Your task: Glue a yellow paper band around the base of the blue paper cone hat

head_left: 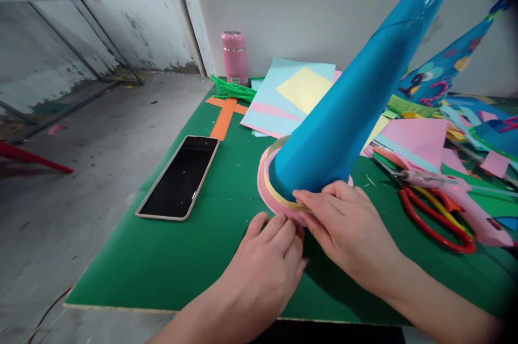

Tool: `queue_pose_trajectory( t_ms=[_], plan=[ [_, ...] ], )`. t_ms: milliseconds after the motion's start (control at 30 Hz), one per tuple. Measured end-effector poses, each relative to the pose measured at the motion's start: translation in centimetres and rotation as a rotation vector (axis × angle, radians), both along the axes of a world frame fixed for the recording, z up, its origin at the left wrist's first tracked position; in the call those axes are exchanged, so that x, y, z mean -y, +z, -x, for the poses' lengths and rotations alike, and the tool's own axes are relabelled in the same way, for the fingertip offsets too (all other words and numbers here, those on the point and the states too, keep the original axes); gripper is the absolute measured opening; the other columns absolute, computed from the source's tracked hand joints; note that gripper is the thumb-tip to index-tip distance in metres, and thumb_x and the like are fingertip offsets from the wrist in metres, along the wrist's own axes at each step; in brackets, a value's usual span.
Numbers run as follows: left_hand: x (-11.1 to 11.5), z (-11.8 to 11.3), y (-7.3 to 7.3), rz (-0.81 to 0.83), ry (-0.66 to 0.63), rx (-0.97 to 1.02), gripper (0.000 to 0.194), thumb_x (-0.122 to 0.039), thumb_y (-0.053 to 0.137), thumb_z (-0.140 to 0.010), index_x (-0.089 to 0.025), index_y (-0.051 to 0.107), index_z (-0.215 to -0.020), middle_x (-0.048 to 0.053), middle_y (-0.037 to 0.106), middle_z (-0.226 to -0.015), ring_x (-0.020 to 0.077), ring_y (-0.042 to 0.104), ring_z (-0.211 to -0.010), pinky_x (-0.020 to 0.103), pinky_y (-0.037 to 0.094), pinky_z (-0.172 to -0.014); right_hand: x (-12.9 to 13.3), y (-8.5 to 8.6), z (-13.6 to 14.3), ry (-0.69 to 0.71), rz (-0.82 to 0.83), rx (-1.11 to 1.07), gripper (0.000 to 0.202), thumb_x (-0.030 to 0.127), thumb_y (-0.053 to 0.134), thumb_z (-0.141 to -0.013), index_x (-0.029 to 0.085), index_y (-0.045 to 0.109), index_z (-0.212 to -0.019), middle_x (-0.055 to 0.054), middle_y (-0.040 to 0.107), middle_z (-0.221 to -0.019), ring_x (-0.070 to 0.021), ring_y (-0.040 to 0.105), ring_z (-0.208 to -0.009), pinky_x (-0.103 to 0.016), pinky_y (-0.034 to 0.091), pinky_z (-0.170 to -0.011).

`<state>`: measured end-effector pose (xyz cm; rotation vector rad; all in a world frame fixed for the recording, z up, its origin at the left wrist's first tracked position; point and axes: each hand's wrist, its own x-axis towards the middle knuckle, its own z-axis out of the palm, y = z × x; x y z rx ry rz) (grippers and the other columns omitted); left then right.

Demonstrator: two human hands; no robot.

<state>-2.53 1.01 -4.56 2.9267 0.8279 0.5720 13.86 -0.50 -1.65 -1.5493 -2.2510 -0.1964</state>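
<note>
A tall blue paper cone hat [343, 95] leans up to the right over the green table. Around its base runs a narrow yellow paper strip [279, 189], with a pink paper brim [266, 190] outside it. My right hand [350, 225] pinches the near side of the base, thumb and fingers on the yellow strip and brim. Just left of it, my left hand [269, 263] has its fingers curled against the pink brim's near edge; its fingertips are partly hidden. The cone's tip runs out of view at the top.
A phone [180, 176] lies to the left. At the back are a pink bottle [234, 58], green pipe cleaners [232, 88], orange strips [224, 119] and paper sheets [269, 85]. On the right lie red-handled scissors [435, 225], a pink glue gun [465, 198] and a decorated cone hat [445, 68].
</note>
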Motion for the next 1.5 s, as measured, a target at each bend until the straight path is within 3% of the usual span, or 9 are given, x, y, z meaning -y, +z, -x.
queue_pose_trajectory(
  t_ms=[500,767,1500],
  plan=[
    [0.06,0.05,-0.18,-0.081,-0.009,-0.045,0.033,-0.030,0.035,-0.088,-0.011,0.056,-0.106,0.007,0.063,-0.100,0.0241,0.049,-0.099,0.041,0.030,-0.086,-0.25,0.25,0.35,-0.050,0.052,0.217,0.037,0.018,0.055,-0.079,0.021,0.048,-0.115,0.000,0.055,-0.066,-0.0179,0.047,-0.062,-0.030,0.031,-0.055],
    [0.13,0.16,0.02,-0.081,-0.009,-0.050,0.032,-0.029,0.037,-0.088,-0.011,0.056,-0.105,0.007,0.062,-0.100,0.0236,0.049,-0.099,0.040,0.030,-0.085,-0.22,0.24,0.59,-0.129,0.130,0.221,0.038,0.018,0.057,-0.077,0.026,0.045,-0.112,0.001,0.060,-0.068,-0.0180,0.054,-0.060,-0.029,0.033,-0.053],
    [0.06,0.29,0.58,-0.018,-0.046,-0.132,0.037,-0.027,0.031,-0.089,-0.008,0.049,-0.116,0.009,0.060,-0.108,0.0252,0.046,-0.107,0.041,0.033,-0.087,-0.57,0.20,0.56,-0.076,0.139,0.200,0.029,0.023,0.050,-0.082,0.025,0.046,-0.111,0.001,0.064,-0.072,-0.0180,0.058,-0.062,-0.029,0.032,-0.051]
  ],
)
